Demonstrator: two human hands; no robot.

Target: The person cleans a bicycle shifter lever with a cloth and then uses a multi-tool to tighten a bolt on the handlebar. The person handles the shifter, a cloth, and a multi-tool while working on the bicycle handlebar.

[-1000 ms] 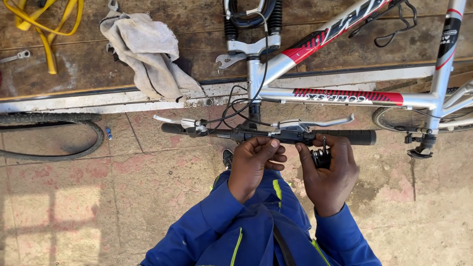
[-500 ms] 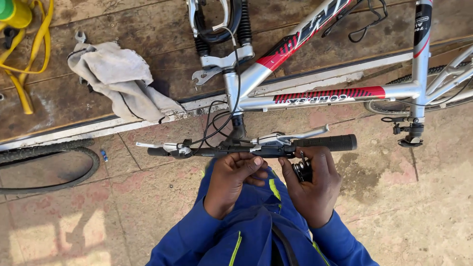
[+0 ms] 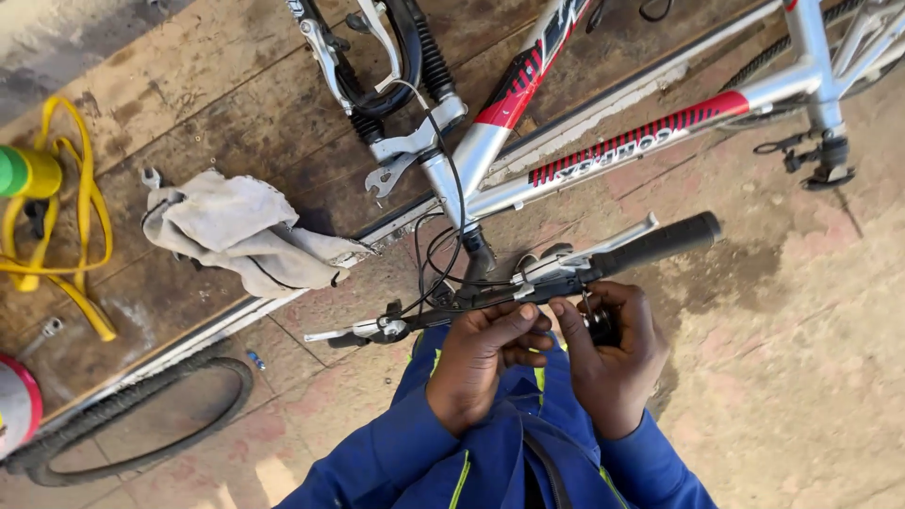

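A silver and red bicycle frame lies upside down on the ground, its black handlebar right in front of me. My left hand pinches a small part just under the bar near the brake lever. My right hand is curled around a small dark piece, which looks like a gear shifter, below the black grip. Thin black cables loop from the bar toward the stem. Both arms wear blue sleeves.
A grey rag and a wrench lie on the wooden board at left. A yellow hose with a green cap, a loose black tyre and a red-rimmed container sit further left. The fork points away.
The view has swung so the bicycle now sits tilted and further right. Both hands stay at the handlebar, fingers shifted slightly around the small part.
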